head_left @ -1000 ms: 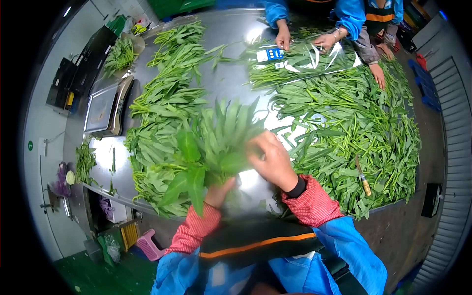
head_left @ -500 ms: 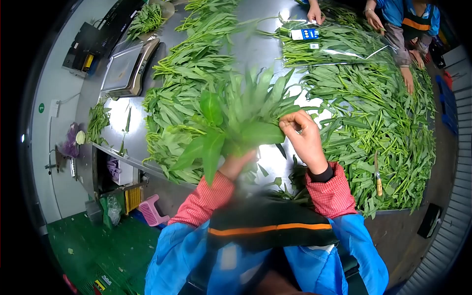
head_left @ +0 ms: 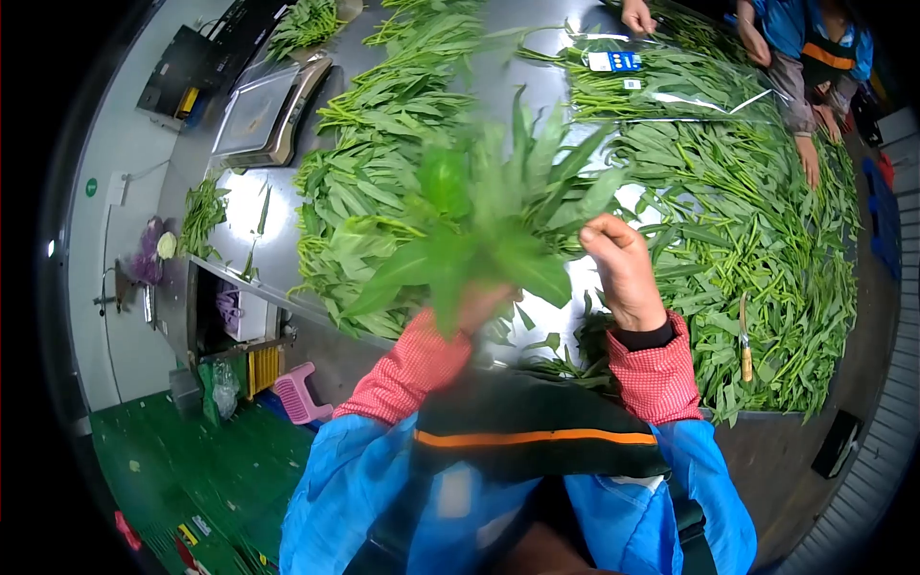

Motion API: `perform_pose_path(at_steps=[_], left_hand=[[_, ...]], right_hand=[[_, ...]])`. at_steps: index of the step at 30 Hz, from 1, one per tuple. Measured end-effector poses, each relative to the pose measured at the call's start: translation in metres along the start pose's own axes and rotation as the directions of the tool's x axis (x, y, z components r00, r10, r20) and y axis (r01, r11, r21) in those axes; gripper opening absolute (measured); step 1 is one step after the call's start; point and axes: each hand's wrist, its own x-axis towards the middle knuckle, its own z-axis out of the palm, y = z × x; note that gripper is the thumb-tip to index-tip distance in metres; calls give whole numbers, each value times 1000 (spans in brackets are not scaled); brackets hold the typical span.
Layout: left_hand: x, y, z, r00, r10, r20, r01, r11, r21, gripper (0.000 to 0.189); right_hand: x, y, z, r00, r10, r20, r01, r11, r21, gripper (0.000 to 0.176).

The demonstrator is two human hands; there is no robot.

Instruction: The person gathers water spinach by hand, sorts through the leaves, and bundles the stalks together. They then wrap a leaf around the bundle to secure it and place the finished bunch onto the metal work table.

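A bunch of water spinach [head_left: 522,206] with broad green leaves is in my left hand [head_left: 487,305], which is wrapped round its lower end. Motion smears the leaves, and they cover part of that hand. Just right of the bunch is my right hand [head_left: 628,273], its fingers curled together in a pinch close to the leaf tips; what they hold, if anything, is hidden. Loose leaf pieces [head_left: 544,343] lie on the metal table below the hands.
Long heaps of water spinach lie left [head_left: 369,182] and right [head_left: 757,220]. A knife [head_left: 746,350] rests on the right heap. A scale [head_left: 273,115] stands at the left, a labelled plastic bag of greens [head_left: 671,91] at the back. A co-worker's hand [head_left: 808,161] reaches into the right heap.
My right hand's fingers have curled in more and sit slightly apart from the leaves. The bunch has shifted a little in my left hand. The whole view has moved slightly.
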Motion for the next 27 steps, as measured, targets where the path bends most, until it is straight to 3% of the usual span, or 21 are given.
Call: perform_pose_path(at_steps=[1, 2, 3, 4, 5, 8, 9, 10, 11, 12, 14, 16, 18, 21, 27], left_hand=[[1, -2, -1, 998, 67, -13, -66, 993, 95, 28], [0, -4, -1, 999, 42, -29, -38, 992, 123, 29], [-1, -7, -2, 999, 17, -45, -10, 988, 151, 30], [-2, -9, -1, 993, -100, -64, 106, 988, 110, 30], [-1, -11, -2, 974, -215, -72, 220, 973, 70, 30], [-10, -29, -5, 984, -168, -67, 151, 967, -204, 31], [-11, -27, -5, 973, -216, -79, 196, 959, -203, 32], [-10, -23, -6, 983, -163, -88, 149, 978, -144, 32], [-9, -18, -5, 990, -109, -93, 101, 991, -83, 32], [-10, -12, -3, 994, -57, -96, 56, 998, -21, 33], [-15, 23, 11, 978, -126, -165, 106, 986, -126, 34], [-15, 31, 13, 974, -141, -177, 134, 990, -49, 36], [-11, 23, 5, 986, -113, -123, 137, 966, 217, 37], [-9, -14, 4, 955, -237, -179, 225, 971, -82, 38], [-8, -24, 3, 954, -238, -185, 262, 957, 121, 41]], right_hand=[[-4, -5, 5, 999, -20, -35, 24, 989, 144, 8], [-6, -11, -5, 996, -48, 81, 18, 941, 337, 10], [-8, -22, -1, 989, -139, 46, 116, 935, 335, 10], [-10, -36, 4, 973, -232, 9, 216, 919, 330, 12], [-13, -48, 3, 957, -281, 74, 238, 905, 353, 18], [-18, -63, -13, 886, -382, 262, 275, 890, 364, 39], [-21, -59, -23, 923, -274, 269, 221, 952, 211, 33], [-23, -53, -29, 951, -168, 259, 160, 986, 53, 27], [-22, -44, -29, 980, -71, 184, 136, 920, -368, 14], [-23, -41, -15, 972, -84, 220, 210, 733, -647, 5], [-29, -31, 3, 992, -44, 119, 115, 706, -699, 11], [-27, -24, 5, 984, -120, 133, 176, 779, -602, 19], [-25, -21, 11, 966, -230, 121, 258, 790, -556, 19], [-22, -32, 24, 961, -268, 73, 266, 811, -522, 21], [-5, -32, 52, 947, -301, 109, 302, 726, -618, 44]])
